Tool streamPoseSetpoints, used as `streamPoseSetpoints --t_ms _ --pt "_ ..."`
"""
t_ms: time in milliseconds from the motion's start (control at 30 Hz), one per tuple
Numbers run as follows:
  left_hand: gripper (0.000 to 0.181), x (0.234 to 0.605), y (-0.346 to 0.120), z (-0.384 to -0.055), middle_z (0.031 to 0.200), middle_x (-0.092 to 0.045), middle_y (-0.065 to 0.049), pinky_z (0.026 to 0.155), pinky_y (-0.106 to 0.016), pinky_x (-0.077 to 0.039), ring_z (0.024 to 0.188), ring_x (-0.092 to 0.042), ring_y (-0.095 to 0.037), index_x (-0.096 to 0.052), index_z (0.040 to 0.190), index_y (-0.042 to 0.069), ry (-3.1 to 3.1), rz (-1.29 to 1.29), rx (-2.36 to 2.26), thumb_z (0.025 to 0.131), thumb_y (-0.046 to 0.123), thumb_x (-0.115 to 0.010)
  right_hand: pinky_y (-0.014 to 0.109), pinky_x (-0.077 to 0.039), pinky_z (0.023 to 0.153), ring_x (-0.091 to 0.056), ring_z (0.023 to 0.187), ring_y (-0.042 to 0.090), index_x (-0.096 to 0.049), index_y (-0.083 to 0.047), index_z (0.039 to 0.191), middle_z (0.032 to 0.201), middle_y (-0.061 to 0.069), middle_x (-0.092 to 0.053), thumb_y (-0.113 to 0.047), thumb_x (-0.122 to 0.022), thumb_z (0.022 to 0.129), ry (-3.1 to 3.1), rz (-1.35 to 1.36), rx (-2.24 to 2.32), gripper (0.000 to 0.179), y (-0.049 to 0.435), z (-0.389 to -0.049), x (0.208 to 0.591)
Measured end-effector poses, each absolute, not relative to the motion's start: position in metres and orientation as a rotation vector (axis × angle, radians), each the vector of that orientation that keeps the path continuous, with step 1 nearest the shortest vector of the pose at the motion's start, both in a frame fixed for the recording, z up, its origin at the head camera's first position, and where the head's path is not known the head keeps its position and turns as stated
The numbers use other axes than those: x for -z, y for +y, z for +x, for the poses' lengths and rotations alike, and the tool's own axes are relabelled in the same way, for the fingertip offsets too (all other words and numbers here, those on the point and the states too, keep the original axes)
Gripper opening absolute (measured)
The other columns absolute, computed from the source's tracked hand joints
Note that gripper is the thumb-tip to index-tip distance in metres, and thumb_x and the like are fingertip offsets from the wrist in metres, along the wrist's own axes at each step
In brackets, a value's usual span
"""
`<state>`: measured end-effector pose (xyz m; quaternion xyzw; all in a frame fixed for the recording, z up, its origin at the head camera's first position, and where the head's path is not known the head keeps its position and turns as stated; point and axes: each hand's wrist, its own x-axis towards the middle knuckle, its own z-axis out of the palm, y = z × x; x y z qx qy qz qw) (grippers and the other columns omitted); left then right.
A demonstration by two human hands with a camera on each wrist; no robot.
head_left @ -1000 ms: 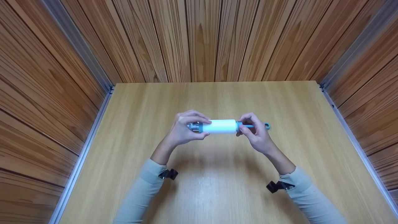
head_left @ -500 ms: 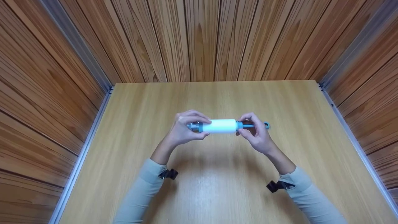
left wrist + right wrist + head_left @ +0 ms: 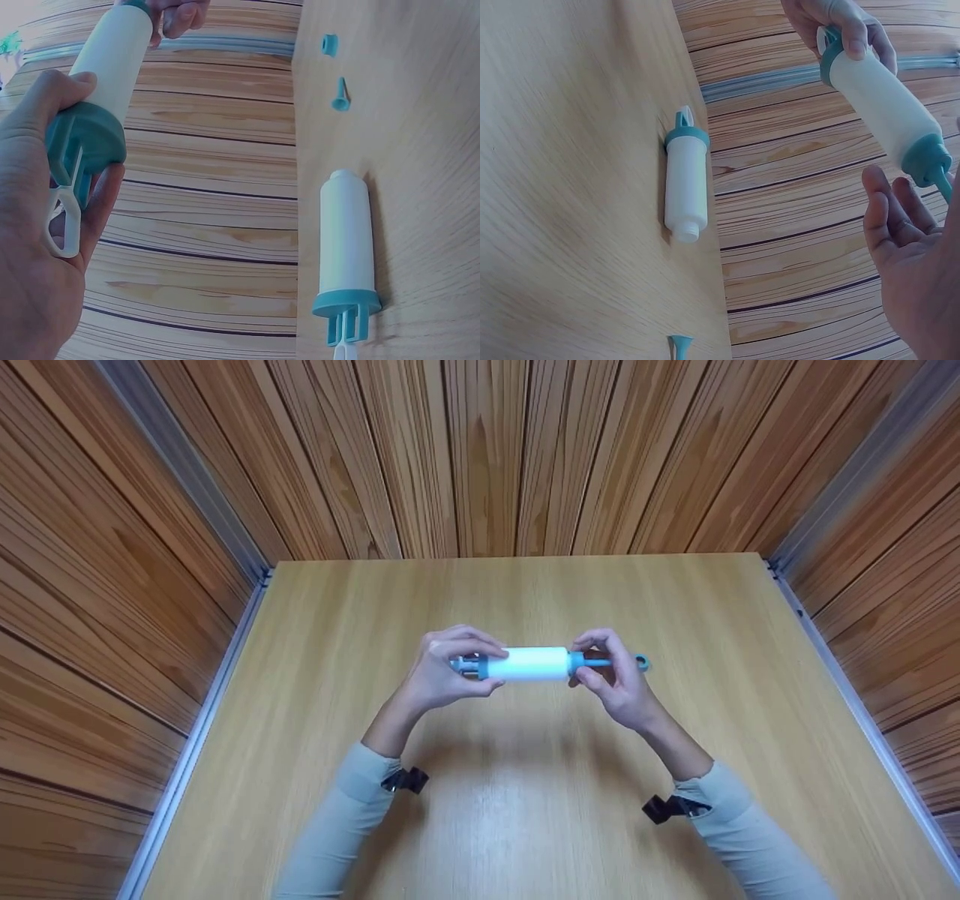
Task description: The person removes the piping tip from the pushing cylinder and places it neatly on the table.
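Note:
Held level above the table in the head view is a white cylinder [image 3: 534, 664] with teal ends, shaped like a syringe. My left hand [image 3: 454, 667] grips its left end, thumb below and fingers above, near a teal end [image 3: 90, 146] with a pale loop handle [image 3: 66, 225]. At the other end, my right hand [image 3: 619, 682] pinches the teal cap [image 3: 576, 662] between thumb and forefinger. A thin teal stem [image 3: 598, 664] passes behind that hand towards a small teal ring [image 3: 643, 663]. In the right wrist view the other right fingers [image 3: 896, 217] are loosely bent below the cap [image 3: 926, 159].
Both wrist views show a second white cylinder [image 3: 346, 232] with a teal collar lying on the wooden table [image 3: 510, 795]. A small teal cone [image 3: 341, 96] and a teal ring piece [image 3: 330, 45] lie beyond its neck. Wood-grain walls [image 3: 484, 457] enclose the table's back and sides.
My right thumb and forefinger have shifted slightly around the teal cap, which shows more now. My left hand and the held cylinder have stayed nearly still.

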<state>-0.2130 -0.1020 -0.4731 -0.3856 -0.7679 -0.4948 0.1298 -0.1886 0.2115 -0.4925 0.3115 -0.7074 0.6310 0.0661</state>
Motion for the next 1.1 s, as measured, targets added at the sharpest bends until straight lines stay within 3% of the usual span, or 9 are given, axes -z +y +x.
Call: streamPoseSetpoints --t_ms 167,367,1100 --pt "0.03 0.473 -0.1025 -0.2123 0.121 -0.085 -0.013 0.095 -0.035 -0.066 0.113 -0.079 -0.033 -0.088 0.114 0.008 -2.238 -1.117 1.427 0.086 0.009 -0.096 0.02 -0.064 0.077 -0.071 0.087 0.014 -0.051 0.017 0.127 0.112 -0.007 -0.068 0.017 -0.054 0.106 -2.175 0.873 -1.894 0.021 0.2103 -0.1873 0.4916" --pt "0.03 0.4739 -0.1026 -0.2123 0.121 -0.085 -0.013 0.094 -0.035 -0.066 0.113 -0.079 -0.032 -0.088 0.115 0.008 -2.243 -1.117 1.421 0.086 0.01 -0.096 0.019 -0.064 0.077 -0.07 0.087 0.008 -0.051 0.018 0.125 0.11 -0.009 -0.067 0.018 -0.053 0.106 -2.171 0.879 -1.894 0.019 0.2106 -0.187 0.4926" --pt "0.03 0.472 -0.1016 -0.2105 0.12 -0.085 -0.014 0.096 -0.036 -0.066 0.113 -0.079 -0.033 -0.088 0.114 0.008 -2.246 -1.103 1.428 0.085 0.01 -0.096 0.022 -0.064 0.085 -0.073 0.095 0.007 -0.047 0.02 0.128 0.124 -0.007 -0.062 0.023 -0.058 0.097 -2.097 1.002 -1.886 0.034 0.2116 -0.1874 0.4931"
